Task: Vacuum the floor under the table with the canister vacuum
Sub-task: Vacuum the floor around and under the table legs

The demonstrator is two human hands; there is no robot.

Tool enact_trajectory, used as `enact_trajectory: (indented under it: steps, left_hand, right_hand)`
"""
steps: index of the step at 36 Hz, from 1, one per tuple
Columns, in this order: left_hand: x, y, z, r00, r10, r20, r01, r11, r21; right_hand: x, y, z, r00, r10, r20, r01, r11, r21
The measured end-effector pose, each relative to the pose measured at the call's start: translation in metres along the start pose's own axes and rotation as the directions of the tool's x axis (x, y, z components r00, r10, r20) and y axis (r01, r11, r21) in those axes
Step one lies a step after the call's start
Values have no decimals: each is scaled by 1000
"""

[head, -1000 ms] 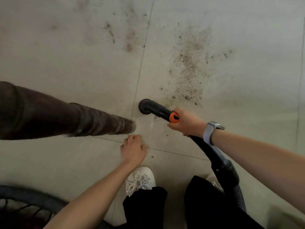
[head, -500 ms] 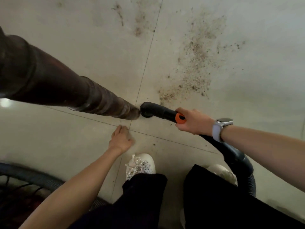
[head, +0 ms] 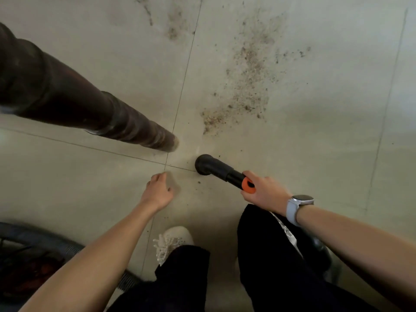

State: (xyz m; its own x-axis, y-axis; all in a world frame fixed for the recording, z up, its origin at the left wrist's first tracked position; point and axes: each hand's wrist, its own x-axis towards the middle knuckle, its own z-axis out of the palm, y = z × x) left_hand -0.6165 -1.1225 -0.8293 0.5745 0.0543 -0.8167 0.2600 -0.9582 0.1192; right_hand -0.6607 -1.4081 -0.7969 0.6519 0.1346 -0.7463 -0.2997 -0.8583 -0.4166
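My right hand (head: 265, 192) grips the black vacuum nozzle tube (head: 213, 168) just behind its orange collar (head: 247, 185). The tube's bent mouth points down at the pale tiled floor (head: 315, 143), right of a dark turned table leg (head: 126, 124). A patch of dark crumbs and dirt (head: 247, 86) lies on the tile beyond the nozzle. My left hand (head: 157, 192) hovers low over the floor beside the nozzle, fingers loosely curled, holding nothing. The hose behind my right hand is hidden by my wrist and legs.
My black trouser legs (head: 270, 255) and a white shoe (head: 173, 242) fill the bottom centre. A dark wicker chair base (head: 33, 255) sits at the bottom left. Another faint smear of dirt (head: 173, 25) marks the floor at the top.
The nozzle mouth has drawn away from the foot of the table leg, to the right. My left hand has lifted slightly and stays near the tile joint.
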Motion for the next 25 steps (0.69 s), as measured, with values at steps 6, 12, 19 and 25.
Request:
enact_trajectory:
  steps: [6, 12, 19, 25]
  left_hand:
    - [-11, 3, 14, 999, 0, 34, 2, 998, -58]
    - [-16, -5, 24, 1000, 10, 13, -9, 995, -95]
    - [-6, -32, 29, 996, -11, -84, -1, 991, -136]
    - [-35, -74, 10, 993, 45, -112, -40, 998, 48]
  right_hand:
    - [-23, -6, 16, 998, -30, 51, 35, 994, -105]
    - [-32, 2, 42, 999, -18, 35, 20, 997, -70]
    - [-1, 8, 43, 992, -36, -122, 46, 995, 86]
    - [-22, -12, 78, 990, -123, 66, 127, 991, -53]
